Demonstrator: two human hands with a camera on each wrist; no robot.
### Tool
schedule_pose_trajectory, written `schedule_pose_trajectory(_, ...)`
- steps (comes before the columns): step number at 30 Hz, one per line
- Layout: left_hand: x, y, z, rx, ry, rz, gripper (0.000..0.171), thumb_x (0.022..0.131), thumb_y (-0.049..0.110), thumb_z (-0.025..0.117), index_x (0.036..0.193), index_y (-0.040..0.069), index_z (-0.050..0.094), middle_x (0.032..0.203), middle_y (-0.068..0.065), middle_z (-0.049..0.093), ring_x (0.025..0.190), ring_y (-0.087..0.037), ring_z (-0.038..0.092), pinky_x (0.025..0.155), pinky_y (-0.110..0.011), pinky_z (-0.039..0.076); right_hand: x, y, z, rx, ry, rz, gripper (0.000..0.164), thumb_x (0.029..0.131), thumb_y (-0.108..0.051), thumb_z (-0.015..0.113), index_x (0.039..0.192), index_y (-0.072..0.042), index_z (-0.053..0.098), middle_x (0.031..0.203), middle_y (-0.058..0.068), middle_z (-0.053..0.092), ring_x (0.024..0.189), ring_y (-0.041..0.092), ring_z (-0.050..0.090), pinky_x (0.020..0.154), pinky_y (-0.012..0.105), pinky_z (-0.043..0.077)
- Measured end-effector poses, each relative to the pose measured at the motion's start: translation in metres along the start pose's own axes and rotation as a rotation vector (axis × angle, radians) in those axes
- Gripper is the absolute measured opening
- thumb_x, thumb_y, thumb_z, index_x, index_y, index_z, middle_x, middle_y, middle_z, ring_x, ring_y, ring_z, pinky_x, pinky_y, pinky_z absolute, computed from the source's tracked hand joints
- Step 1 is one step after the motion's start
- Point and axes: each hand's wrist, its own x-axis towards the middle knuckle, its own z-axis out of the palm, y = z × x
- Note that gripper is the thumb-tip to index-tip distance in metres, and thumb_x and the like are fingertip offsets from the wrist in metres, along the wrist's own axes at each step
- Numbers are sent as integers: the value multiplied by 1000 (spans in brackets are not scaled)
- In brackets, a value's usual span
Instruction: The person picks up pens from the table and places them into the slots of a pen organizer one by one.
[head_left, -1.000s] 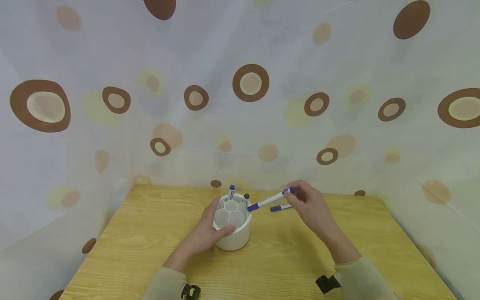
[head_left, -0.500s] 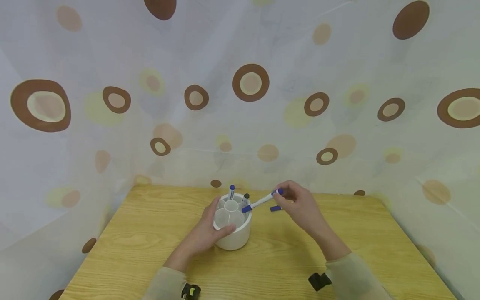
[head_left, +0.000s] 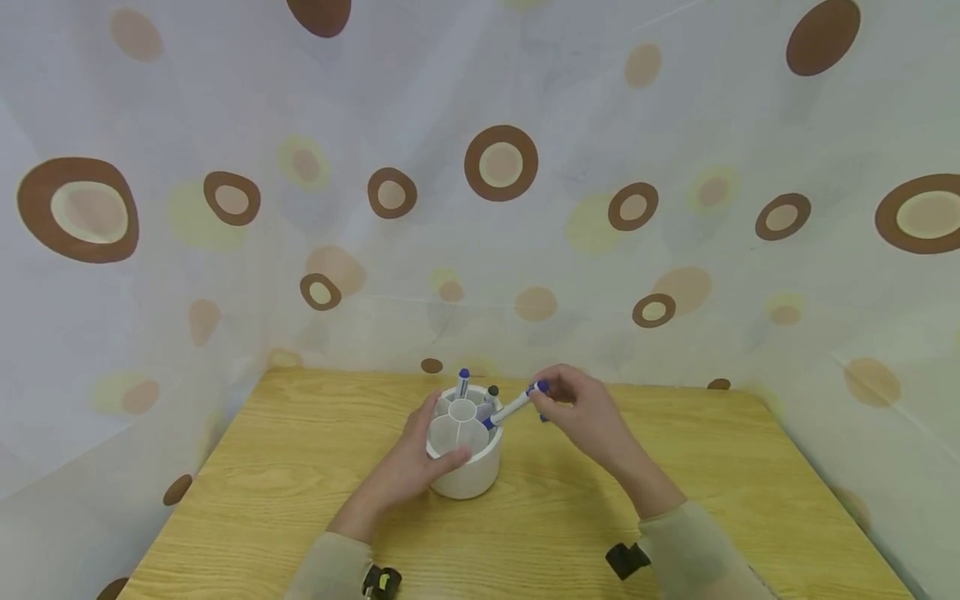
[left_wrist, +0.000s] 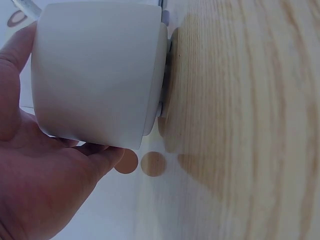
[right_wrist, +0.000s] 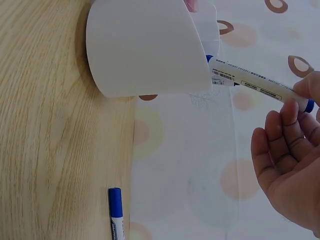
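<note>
A white round pen holder (head_left: 467, 479) with several compartments around a central ring stands on the table. My left hand (head_left: 411, 454) grips its left side, thumb over the front rim; the left wrist view shows the palm and fingers around its wall (left_wrist: 95, 75). Between thumb and fingertips, my right hand (head_left: 588, 417) pinches a white whiteboard marker (right_wrist: 255, 82) near its blue end. The marker slants down to the left, its blue cap inside the rim at a right-hand compartment. Inside the holder stand a blue-capped marker (head_left: 462, 385) and a black-capped marker (head_left: 491, 395).
Another blue-capped marker (right_wrist: 116, 212) lies on the wooden table (head_left: 315, 467) to the right of the holder, mostly hidden behind my right hand in the head view. A dotted curtain (head_left: 420, 250) rises behind the table and along its sides.
My right hand has moved left, bringing the marker's capped end from just outside the holder's right rim into a compartment. My left hand stays on the holder.
</note>
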Motion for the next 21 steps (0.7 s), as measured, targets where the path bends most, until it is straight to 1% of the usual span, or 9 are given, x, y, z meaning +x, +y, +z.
schedule_pose_trajectory(5, 0, 2, 0, 3, 0, -11, 108, 100, 45, 83, 177, 15, 14, 176, -25, 24, 156, -48, 37, 124, -74, 30, 3, -2, 3, -6, -17, -10, 15, 106, -19, 75, 118, -10, 76, 98, 5, 74, 111, 32, 74, 83, 38, 63)
schedule_pose_trajectory(7, 0, 2, 0, 6, -3, -19, 109, 100, 46, 83, 177, 14, 13, 176, -25, 23, 156, -48, 37, 124, -75, 30, 3, -3, 4, -15, -23, -1, 17, 107, -21, 75, 120, -11, 77, 100, 4, 75, 114, 32, 74, 86, 41, 63)
schedule_pose_trajectory(9, 0, 2, 0, 7, -3, -24, 110, 100, 47, 83, 177, 14, 13, 176, -25, 23, 156, -48, 37, 123, -75, 30, 4, -4, 6, -19, -31, 13, 20, 107, -25, 76, 124, -12, 78, 103, 5, 76, 117, 32, 73, 91, 46, 63)
schedule_pose_trajectory(12, 0, 1, 0, 10, -5, -23, 111, 100, 49, 83, 178, 13, 12, 177, -25, 22, 156, -48, 38, 123, -75, 31, 4, -4, 9, -27, -41, 36, 26, 108, -31, 75, 129, -15, 78, 108, 3, 78, 121, 31, 72, 101, 54, 61)
schedule_pose_trajectory(14, 0, 0, 0, 10, -5, -21, 112, 100, 49, 82, 178, 13, 11, 177, -26, 22, 156, -49, 38, 123, -74, 31, 3, -4, 11, -24, -46, 48, 29, 108, -33, 75, 131, -16, 77, 112, 3, 78, 122, 30, 72, 105, 58, 58)
schedule_pose_trajectory(17, 0, -1, 0, 10, -8, -17, 112, 100, 50, 82, 178, 13, 11, 177, -26, 22, 156, -49, 38, 123, -74, 31, 2, -3, 14, -24, -48, 62, 31, 109, -36, 73, 134, -17, 77, 116, 1, 78, 121, 28, 71, 105, 58, 58)
schedule_pose_trajectory(21, 0, -1, 0, 3, -12, -13, 112, 100, 50, 82, 178, 13, 10, 177, -26, 21, 156, -48, 37, 124, -74, 30, 2, -1, 18, -30, -53, 54, 33, 111, -37, 71, 136, -17, 76, 121, 0, 78, 118, 25, 71, 104, 56, 59)
